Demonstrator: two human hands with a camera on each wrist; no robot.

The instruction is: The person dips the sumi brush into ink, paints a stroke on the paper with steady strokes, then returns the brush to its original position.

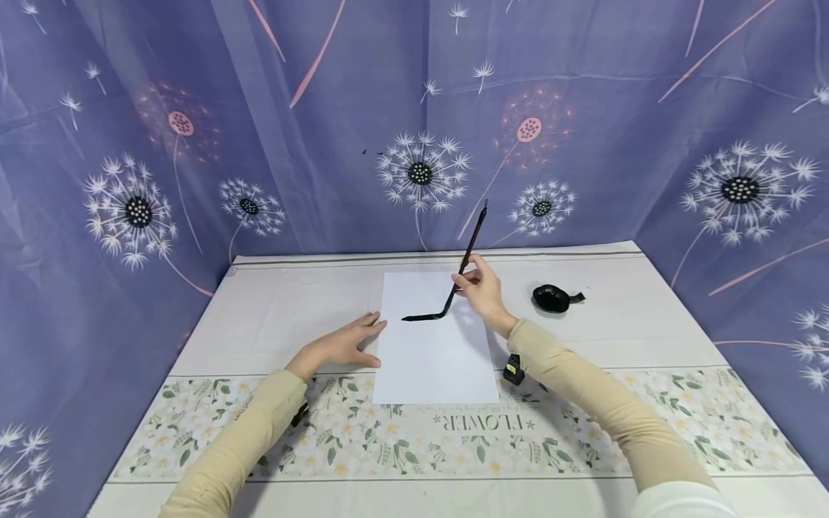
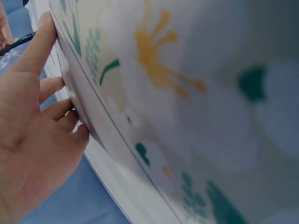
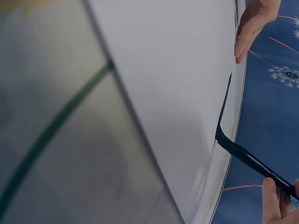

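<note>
A sheet of white paper (image 1: 430, 367) lies on the table with a black horizontal ink stroke (image 1: 421, 317) in its upper half. My right hand (image 1: 482, 291) pinches a dark ink brush (image 1: 473, 241) partway up its handle, also visible in the right wrist view as a brush (image 3: 252, 161). The brush leans to the right, and its tip touches the paper at the right end of the stroke. My left hand (image 1: 343, 342) rests at the paper's left edge, fingers spread and palm down; in the left wrist view this hand (image 2: 37, 121) holds nothing.
A small black dish (image 1: 551, 298) with a short handle stands to the right of the paper. The table bears a white cloth (image 1: 298, 288) with a floral band. Purple dandelion-print curtains (image 1: 350, 86) enclose the back and sides.
</note>
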